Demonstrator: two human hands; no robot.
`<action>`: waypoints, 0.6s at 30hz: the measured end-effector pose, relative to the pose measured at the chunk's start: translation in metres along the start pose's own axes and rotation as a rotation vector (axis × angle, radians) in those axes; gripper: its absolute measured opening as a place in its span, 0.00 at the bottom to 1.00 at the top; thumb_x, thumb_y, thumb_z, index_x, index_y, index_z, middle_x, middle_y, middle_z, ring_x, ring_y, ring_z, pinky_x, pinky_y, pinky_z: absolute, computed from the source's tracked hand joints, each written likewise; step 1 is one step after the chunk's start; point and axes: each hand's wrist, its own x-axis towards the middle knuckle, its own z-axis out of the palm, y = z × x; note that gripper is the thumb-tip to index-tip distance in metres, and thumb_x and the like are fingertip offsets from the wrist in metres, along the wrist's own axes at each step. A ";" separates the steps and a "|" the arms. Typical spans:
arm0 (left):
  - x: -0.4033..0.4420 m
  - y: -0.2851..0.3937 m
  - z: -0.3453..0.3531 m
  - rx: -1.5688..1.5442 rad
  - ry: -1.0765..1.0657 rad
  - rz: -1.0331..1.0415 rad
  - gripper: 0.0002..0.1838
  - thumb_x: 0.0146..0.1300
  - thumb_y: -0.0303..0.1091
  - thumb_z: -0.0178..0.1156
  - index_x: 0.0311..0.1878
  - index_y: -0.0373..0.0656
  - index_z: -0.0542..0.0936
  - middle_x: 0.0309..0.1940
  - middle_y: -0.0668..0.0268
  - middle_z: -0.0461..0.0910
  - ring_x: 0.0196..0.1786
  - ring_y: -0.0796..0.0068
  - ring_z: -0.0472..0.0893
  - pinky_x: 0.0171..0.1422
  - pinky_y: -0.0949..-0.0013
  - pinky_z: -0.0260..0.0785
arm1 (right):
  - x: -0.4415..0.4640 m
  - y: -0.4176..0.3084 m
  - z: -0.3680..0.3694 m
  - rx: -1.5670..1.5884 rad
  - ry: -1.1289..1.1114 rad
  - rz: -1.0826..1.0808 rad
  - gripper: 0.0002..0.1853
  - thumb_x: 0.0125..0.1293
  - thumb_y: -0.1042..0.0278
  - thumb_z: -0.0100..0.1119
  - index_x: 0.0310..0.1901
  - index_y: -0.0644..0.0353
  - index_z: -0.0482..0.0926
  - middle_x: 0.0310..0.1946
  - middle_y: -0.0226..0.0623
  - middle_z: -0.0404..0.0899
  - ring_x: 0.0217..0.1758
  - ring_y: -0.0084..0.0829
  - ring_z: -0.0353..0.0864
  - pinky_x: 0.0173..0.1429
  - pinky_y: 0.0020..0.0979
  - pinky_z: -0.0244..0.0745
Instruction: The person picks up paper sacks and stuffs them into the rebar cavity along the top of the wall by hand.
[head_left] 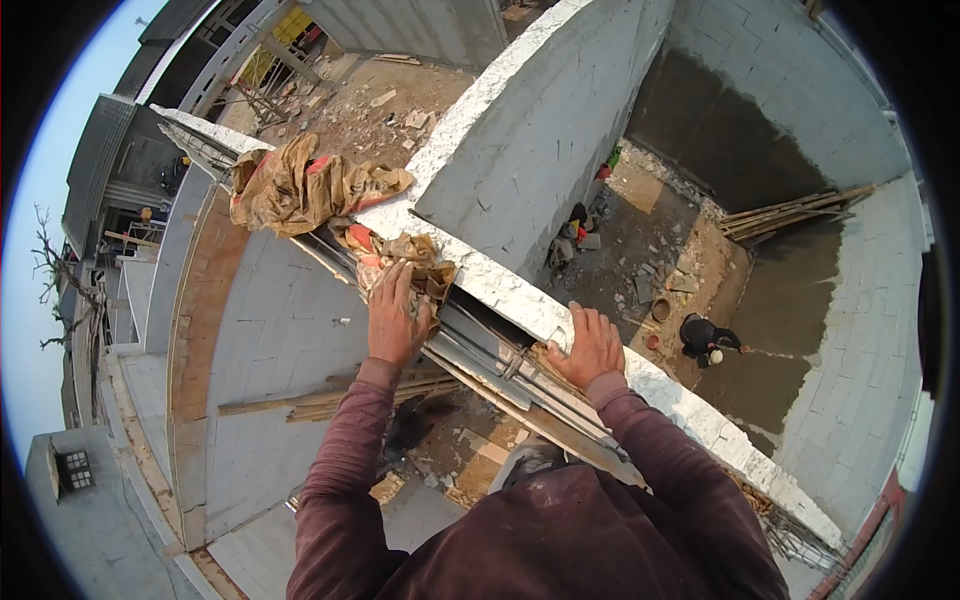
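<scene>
My left hand (397, 315) rests on a crumpled brown paper bag (425, 262) with red patches, its fingers laid over the paper. My right hand (588, 345) lies on the white top edge of the wall (500, 290), fingers spread slightly over it. A dark slot with steel bars (490, 345) runs along the wall top between my hands, boards beside it. Beyond my left hand, a larger crumpled paper bag (300, 190) lies across the wall top.
Far below on the right, a person (705, 338) in dark clothes stands by a partly plastered wall. Bamboo poles (795, 212) lean in the corner near a bucket (661, 309). Another wall (550, 120) joins mine. Deep drops lie on both sides; rubble covers the floors.
</scene>
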 end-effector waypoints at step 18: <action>0.011 -0.016 0.008 0.240 -0.562 0.158 0.21 0.69 0.46 0.56 0.55 0.44 0.85 0.57 0.59 0.83 0.64 0.51 0.74 0.79 0.46 0.55 | 0.001 -0.002 0.003 -0.067 -0.026 0.008 0.38 0.57 0.47 0.65 0.66 0.62 0.70 0.50 0.44 0.73 0.55 0.44 0.74 0.62 0.46 0.69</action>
